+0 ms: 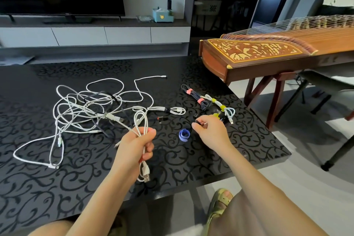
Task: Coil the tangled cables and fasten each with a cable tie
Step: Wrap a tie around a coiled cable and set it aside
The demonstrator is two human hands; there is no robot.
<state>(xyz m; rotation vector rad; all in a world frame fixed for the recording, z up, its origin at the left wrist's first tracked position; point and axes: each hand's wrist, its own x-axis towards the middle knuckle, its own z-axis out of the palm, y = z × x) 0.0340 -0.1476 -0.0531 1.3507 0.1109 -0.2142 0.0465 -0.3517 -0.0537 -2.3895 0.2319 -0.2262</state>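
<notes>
Black scroll-patterned table [57, 178] beside a zither [258, 50]; left hand [134, 147] tight around white cable [142, 120], right hand [208, 130] pinching perhaps a tie [198, 123].

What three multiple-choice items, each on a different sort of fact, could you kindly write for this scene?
1. Where is the rolled blue tie? A) on the table, between the hands B) on the TV stand C) on the zither
2. What colour are the ties on the dark cable bundle? A) yellow B) pink C) blue
3. What is the left hand doing? A) lying flat B) gripping a folded white cable C) hanging idle

Answers: 1 A: it lies by the right hand, which pinches a dark strap. 2 B: two pink ties wrap it. 3 B: its fingers curl round the loops.
</notes>
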